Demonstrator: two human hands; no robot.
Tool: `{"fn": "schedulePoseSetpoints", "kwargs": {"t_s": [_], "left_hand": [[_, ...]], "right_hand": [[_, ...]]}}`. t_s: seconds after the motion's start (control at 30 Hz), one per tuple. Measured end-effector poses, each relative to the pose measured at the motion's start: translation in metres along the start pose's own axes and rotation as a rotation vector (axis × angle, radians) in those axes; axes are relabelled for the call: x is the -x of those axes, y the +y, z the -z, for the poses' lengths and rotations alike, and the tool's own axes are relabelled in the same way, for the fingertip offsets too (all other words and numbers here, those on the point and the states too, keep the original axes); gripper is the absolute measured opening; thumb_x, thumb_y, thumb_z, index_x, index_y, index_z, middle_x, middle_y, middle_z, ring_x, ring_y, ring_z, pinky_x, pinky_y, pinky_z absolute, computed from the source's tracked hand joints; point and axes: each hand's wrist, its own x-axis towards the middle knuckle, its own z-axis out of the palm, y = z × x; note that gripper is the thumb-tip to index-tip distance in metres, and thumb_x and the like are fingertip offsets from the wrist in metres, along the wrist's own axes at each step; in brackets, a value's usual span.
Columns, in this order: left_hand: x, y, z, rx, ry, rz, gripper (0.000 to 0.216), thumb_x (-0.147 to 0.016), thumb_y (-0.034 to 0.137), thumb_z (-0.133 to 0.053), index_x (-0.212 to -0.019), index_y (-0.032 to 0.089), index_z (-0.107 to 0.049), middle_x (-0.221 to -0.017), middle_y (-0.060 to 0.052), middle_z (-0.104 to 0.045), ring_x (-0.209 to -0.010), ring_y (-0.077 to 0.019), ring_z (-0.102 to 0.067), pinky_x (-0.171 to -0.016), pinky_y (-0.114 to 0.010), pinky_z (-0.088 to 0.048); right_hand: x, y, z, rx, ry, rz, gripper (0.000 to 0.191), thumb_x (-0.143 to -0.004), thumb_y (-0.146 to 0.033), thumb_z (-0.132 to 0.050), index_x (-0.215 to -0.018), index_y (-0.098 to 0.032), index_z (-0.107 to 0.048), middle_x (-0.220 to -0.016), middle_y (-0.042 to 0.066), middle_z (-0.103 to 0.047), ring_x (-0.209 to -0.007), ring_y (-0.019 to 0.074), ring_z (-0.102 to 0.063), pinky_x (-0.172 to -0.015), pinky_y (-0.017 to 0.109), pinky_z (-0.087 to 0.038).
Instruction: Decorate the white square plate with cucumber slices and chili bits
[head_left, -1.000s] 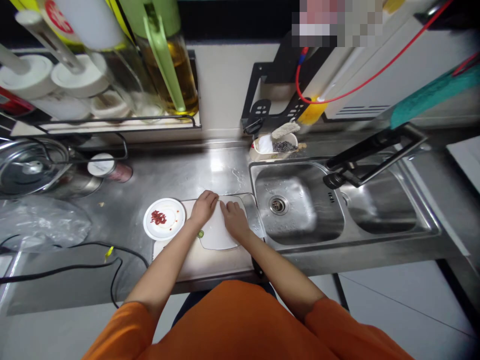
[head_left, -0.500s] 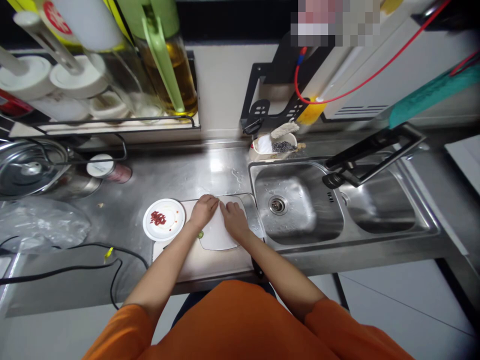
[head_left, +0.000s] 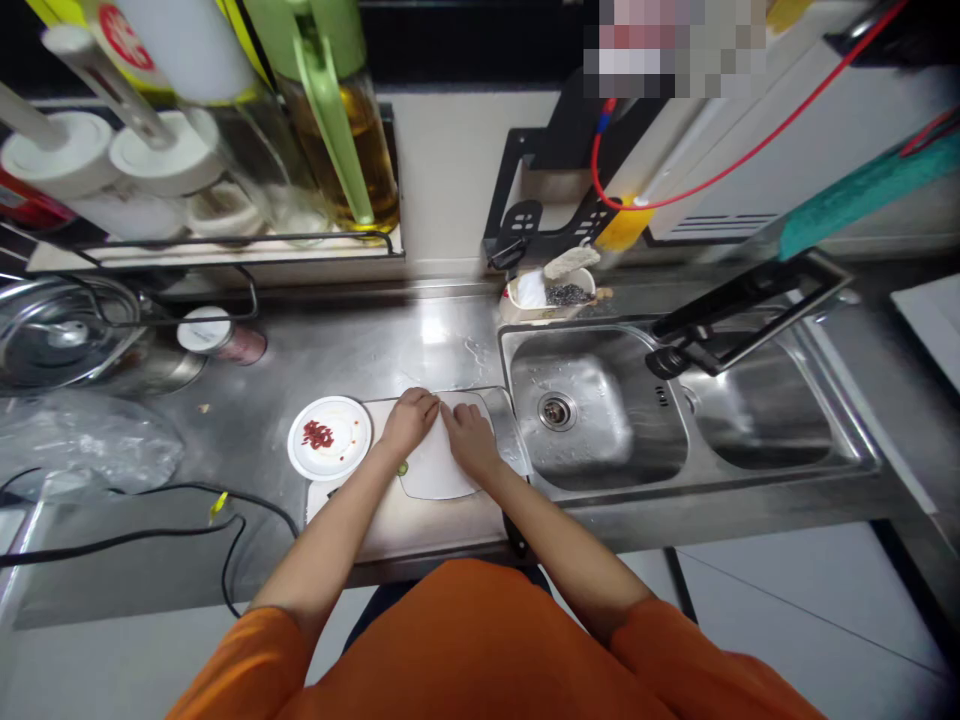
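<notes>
Both my hands rest on a small white board that lies on a larger pale cutting board. My left hand has its fingers curled, the tips meeting those of my right hand near the board's far edge. Whatever the fingers pinch is too small to name. A small green piece lies by my left wrist. Left of the boards stands a white plate with chopped red bits on it.
A double steel sink with a black tap lies to the right. A soap dish sits behind it. Bottles fill a rack at the back left, with a pot lid, a plastic bag and black cables.
</notes>
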Motion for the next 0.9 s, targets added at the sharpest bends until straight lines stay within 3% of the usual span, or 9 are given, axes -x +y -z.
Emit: {"fn": "schedulePoseSetpoints", "kwargs": {"t_s": [0.2, 0.3, 0.4, 0.5, 0.6, 0.7, 0.9], "left_hand": [[0.011, 0.008, 0.024, 0.044, 0.120, 0.059, 0.022, -0.086, 0.025, -0.049, -0.093, 0.017, -0.069, -0.092, -0.008, -0.065, -0.088, -0.0174, -0.058, -0.082, -0.030, -0.047], [0.035, 0.011, 0.045, 0.048, 0.195, 0.205, 0.022, -0.085, 0.026, -0.050, -0.090, 0.019, -0.069, -0.092, -0.007, -0.066, -0.085, -0.0167, -0.060, -0.080, -0.028, -0.047], [0.072, 0.016, 0.056, 0.046, 0.177, 0.371, 0.021, -0.082, 0.028, -0.051, -0.090, 0.019, -0.070, -0.089, -0.006, -0.068, -0.080, -0.0167, -0.060, -0.079, -0.029, -0.047], [0.105, 0.024, 0.054, 0.062, 0.095, 0.518, 0.022, -0.078, 0.033, -0.057, -0.089, 0.019, -0.069, -0.084, -0.005, -0.068, -0.070, -0.0154, -0.059, -0.070, -0.027, -0.046], [0.121, 0.033, 0.047, 0.061, 0.067, 0.658, 0.024, -0.076, 0.039, -0.058, -0.081, 0.018, -0.068, -0.073, -0.003, -0.067, -0.062, -0.0141, -0.057, -0.064, -0.025, -0.042], [0.121, 0.039, 0.044, 0.085, 0.054, 0.769, 0.025, -0.076, 0.041, -0.057, -0.077, 0.018, -0.067, -0.062, 0.000, -0.064, -0.057, -0.0131, -0.055, -0.060, -0.023, -0.040], [0.116, 0.042, 0.048, 0.192, 0.027, 0.842, 0.023, -0.073, 0.037, -0.056, -0.079, 0.019, -0.070, -0.068, -0.001, -0.068, -0.065, -0.0138, -0.059, -0.064, -0.021, -0.040]], "right_hand": [[0.011, 0.005, 0.004, -0.049, 0.064, 0.004, 0.041, -0.088, -0.013, -0.037, -0.127, -0.018, -0.049, -0.104, 0.012, -0.053, -0.093, 0.0240, -0.042, -0.073, 0.034, -0.039], [0.022, 0.004, 0.002, -0.144, 0.128, 0.003, 0.034, -0.087, -0.012, -0.040, -0.115, -0.018, -0.059, -0.099, 0.011, -0.054, -0.091, 0.0229, -0.042, -0.075, 0.034, -0.038], [0.032, -0.006, -0.003, -0.257, 0.155, 0.021, 0.026, -0.087, -0.014, -0.043, -0.102, -0.017, -0.064, -0.092, 0.010, -0.055, -0.088, 0.0221, -0.042, -0.077, 0.034, -0.037], [0.038, -0.020, -0.009, -0.339, 0.118, 0.061, 0.021, -0.085, -0.015, -0.047, -0.096, -0.017, -0.065, -0.088, 0.009, -0.055, -0.086, 0.0210, -0.042, -0.078, 0.033, -0.035], [0.039, -0.034, -0.014, -0.363, 0.077, 0.096, 0.019, -0.085, -0.017, -0.048, -0.093, -0.017, -0.065, -0.089, 0.008, -0.056, -0.087, 0.0210, -0.041, -0.079, 0.033, -0.034], [0.036, -0.043, -0.016, -0.361, 0.054, 0.135, 0.020, -0.085, -0.017, -0.050, -0.099, -0.018, -0.064, -0.091, 0.008, -0.056, -0.089, 0.0216, -0.040, -0.080, 0.033, -0.033], [0.028, -0.053, -0.023, -0.379, 0.048, 0.169, 0.026, -0.086, -0.018, -0.049, -0.107, -0.022, -0.063, -0.091, 0.007, -0.054, -0.087, 0.0213, -0.038, -0.076, 0.031, -0.033]]}}
